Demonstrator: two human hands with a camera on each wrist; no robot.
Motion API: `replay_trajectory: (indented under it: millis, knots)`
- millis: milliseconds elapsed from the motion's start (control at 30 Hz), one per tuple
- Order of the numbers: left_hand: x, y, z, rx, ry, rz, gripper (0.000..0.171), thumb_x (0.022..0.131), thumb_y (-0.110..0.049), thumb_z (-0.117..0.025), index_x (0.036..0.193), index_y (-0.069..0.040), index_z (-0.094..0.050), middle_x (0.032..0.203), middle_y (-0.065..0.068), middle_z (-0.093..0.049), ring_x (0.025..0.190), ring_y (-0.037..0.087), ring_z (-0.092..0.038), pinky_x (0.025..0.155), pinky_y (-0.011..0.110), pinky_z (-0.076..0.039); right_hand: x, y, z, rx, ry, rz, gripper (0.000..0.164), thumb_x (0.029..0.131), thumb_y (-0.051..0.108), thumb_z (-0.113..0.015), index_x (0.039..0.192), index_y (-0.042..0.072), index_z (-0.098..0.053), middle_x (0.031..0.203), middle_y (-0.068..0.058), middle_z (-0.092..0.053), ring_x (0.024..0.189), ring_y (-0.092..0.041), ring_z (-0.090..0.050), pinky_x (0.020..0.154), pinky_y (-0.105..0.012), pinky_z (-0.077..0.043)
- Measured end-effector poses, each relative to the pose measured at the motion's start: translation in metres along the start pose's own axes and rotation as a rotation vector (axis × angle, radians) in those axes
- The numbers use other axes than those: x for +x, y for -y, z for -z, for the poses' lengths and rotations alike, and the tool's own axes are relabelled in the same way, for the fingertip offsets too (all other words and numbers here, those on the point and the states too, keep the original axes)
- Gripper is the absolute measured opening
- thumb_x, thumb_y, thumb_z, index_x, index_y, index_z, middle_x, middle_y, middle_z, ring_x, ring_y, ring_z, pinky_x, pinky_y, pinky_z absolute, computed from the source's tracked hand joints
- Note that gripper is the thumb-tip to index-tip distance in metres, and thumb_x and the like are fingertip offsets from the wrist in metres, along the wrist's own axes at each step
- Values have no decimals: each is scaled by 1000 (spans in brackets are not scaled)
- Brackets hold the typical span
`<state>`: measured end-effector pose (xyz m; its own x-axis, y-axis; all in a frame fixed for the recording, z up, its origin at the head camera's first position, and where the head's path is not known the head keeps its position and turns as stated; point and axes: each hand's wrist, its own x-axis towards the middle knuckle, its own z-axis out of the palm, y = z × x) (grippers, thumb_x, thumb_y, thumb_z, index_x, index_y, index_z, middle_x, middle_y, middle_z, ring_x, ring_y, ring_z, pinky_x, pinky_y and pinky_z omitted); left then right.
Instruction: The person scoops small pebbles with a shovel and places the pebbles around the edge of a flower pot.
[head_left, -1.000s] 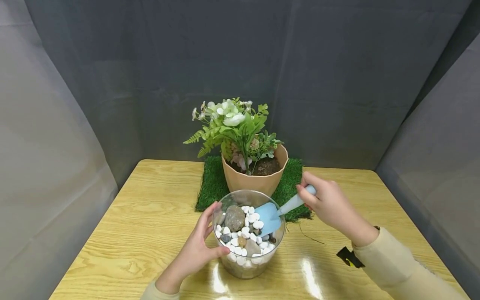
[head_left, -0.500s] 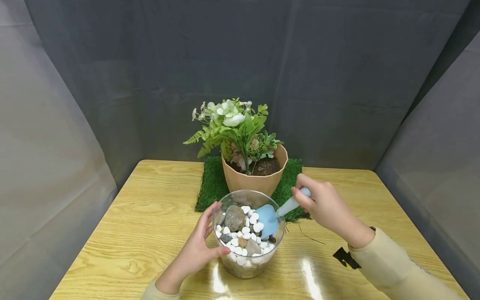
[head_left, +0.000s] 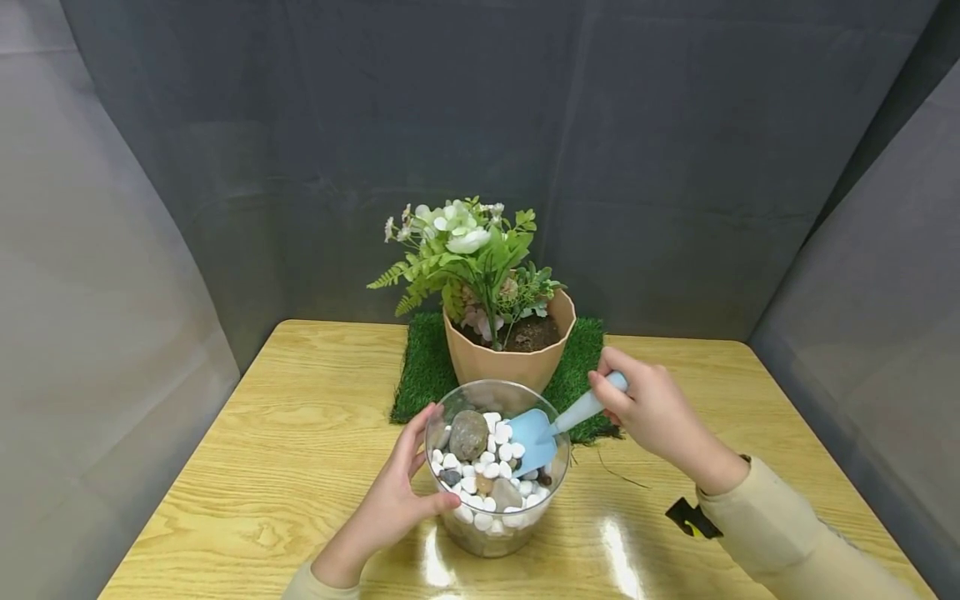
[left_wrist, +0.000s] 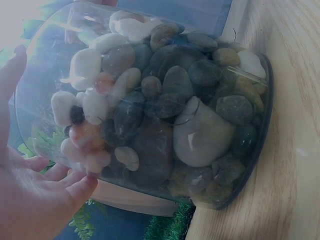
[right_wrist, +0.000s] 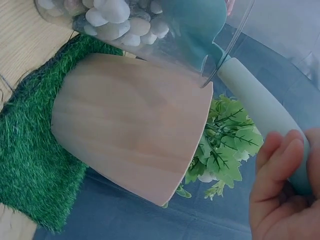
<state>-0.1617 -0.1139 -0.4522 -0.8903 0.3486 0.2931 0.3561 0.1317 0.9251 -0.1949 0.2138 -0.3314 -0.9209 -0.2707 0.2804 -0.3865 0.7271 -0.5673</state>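
Note:
A clear round container (head_left: 491, 542) holding white pebbles (head_left: 472, 502) and larger stones stands on the table. My left hand (head_left: 405, 492) grips its left side, thumb at the front and fingers behind; the left wrist view shows several layers of mixed stones (left_wrist: 202, 135) through the wall. The right hand (head_left: 656, 408) is curled round the pale handle of a light blue hand trowel (head_left: 534, 433). The trowel's blade is inside the container among the pebbles, its lower edge hidden by them. In the right wrist view the trowel handle (right_wrist: 265, 105) crosses the container's rim.
Just behind the container, a peach flowerpot (head_left: 498, 367) with soil and white-flowered greenery (head_left: 465, 242) sits on a square of artificial grass (head_left: 420, 375). Dark curtains (head_left: 375, 125) close off the back of the wooden table (head_left: 285, 450). A black strap (head_left: 693, 518) hangs by the right sleeve.
The trowel shifted a little leftward, then its handle came slightly back to the right. White pebbles by the blade have been pushed about. The left hand and container have stayed in place.

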Motion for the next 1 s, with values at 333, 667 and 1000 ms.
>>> replay_trajectory:
  millis: [333, 667, 1000]
  knots:
    - [0, 2, 0, 3, 0, -12, 110, 81, -25, -89, 165, -25, -17, 171, 13, -22, 156, 42, -22, 121, 65, -29, -7, -8, -10, 129, 1, -137, 25, 107, 20, -53, 84, 10, -51, 59, -2, -57, 51, -15, -53, 48, -27, -46]
    - [0, 3, 0, 9, 3, -14, 110, 82, -27, -88, 165, -26, -16, 171, 12, -22, 156, 42, -21, 121, 64, -29, -14, -7, -17, 134, -78, -144, 26, 107, 19, -54, 83, 10, -51, 58, -3, -57, 51, -15, -54, 46, -25, -44]
    - [0, 2, 0, -9, 0, -4, 111, 81, -26, -89, 165, -25, -17, 170, 15, -24, 156, 42, -22, 121, 66, -28, -17, -4, -26, 129, -107, -162, 25, 106, 21, -54, 84, 11, -52, 57, -6, -58, 53, -16, -57, 45, -24, -45]
